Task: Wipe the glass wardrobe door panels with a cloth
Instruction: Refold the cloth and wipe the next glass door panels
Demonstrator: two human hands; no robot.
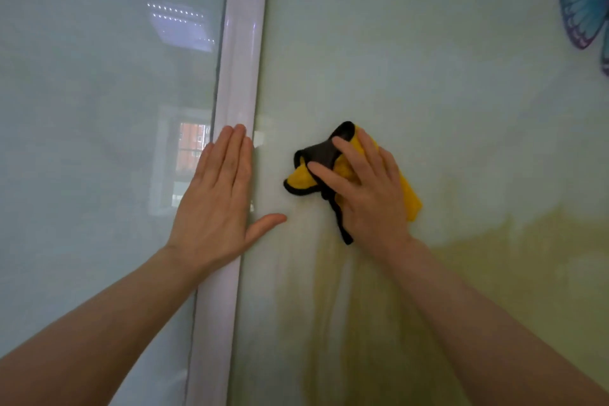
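Observation:
A yellow cloth with black edging (342,171) is bunched flat against the right glass door panel (445,82). My right hand (365,191) presses on the cloth with fingers spread and straight, covering its middle. My left hand (220,198) lies flat with straight fingers on the white door frame (242,43) and the edge of the left glass panel (99,109), thumb reaching onto the right panel.
A blue and purple butterfly picture (583,6) is printed at the upper right of the right panel. The left panel reflects a ceiling light (181,26) and a window (188,158). The lower right panel has a yellowish print.

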